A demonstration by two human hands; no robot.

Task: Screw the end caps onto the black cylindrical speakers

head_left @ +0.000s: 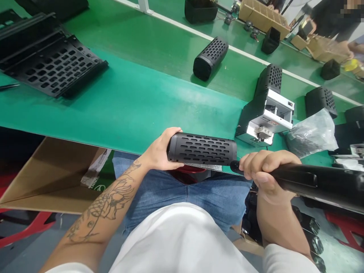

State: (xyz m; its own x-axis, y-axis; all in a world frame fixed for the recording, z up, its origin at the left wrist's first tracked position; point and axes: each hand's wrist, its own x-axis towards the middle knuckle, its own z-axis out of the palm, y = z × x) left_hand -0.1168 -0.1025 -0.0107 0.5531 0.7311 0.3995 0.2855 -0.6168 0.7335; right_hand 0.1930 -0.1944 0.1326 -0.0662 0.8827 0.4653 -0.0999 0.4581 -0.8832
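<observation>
My left hand [163,149] is closed around the left end of a black slotted casing [203,148], which looks like a speaker housing and lies sideways at the table's front edge. In my right hand [269,170] is a black electric screwdriver [321,184], gripped near its front. Its tip points left and meets or nearly meets the casing's lower right corner; I cannot tell whether they touch. Just beyond my right hand stands a silver and black screw feeder [267,117].
Another slotted casing [211,57] lies farther back on the green table [170,98]. Black perforated panels [54,60] are stacked at the left. A clear plastic bag [313,132] sits right of the feeder. An open cardboard box [57,174] is below the table edge. Other people work across the table.
</observation>
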